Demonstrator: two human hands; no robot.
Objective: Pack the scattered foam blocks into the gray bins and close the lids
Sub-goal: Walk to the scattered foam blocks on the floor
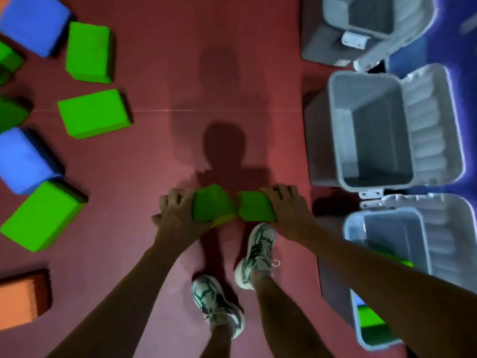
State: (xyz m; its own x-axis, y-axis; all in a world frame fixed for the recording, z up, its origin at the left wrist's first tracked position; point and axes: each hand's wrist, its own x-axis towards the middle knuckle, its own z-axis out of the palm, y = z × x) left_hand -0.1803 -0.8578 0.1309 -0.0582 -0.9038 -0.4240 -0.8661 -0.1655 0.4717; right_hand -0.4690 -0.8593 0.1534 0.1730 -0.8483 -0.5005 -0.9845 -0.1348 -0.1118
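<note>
The person stood on a red floor [154, 73], looking straight down, with both arms stretched forward. The left hand [178, 213] had its fingers [171, 198] curled over the top and outer side of a green foam block [213, 205], gripping it firmly. The right hand [286, 205] did the same with a second green block [254, 206], its fingers [281, 189] wrapped over the far edge. The two blocks were held side by side, touching or nearly touching at their inner edges, above the floor and just ahead of the person's white and green sneakers [255, 254].

To the right stood three gray bins in a row, all with their lids swung open toward the right. The far bin [366, 29] showed only bare gray inside, as far as its visible part went. The middle bin [371, 130] likewise showed bare gray walls and bottom, and its ribbed lid [433, 125] lay back beside it. The near bin [387, 275] sat partly under the right forearm, with green and blue foam showing inside it.

Off to the left, other blocks lay scattered on the floor, well apart from the bins: three green ones [89, 51], [94, 113] and [41, 215], two blue ones [33, 21] and [24, 158], and an orange one [22, 298] at the lower left edge. More green pieces were cut off at the left border.
</note>
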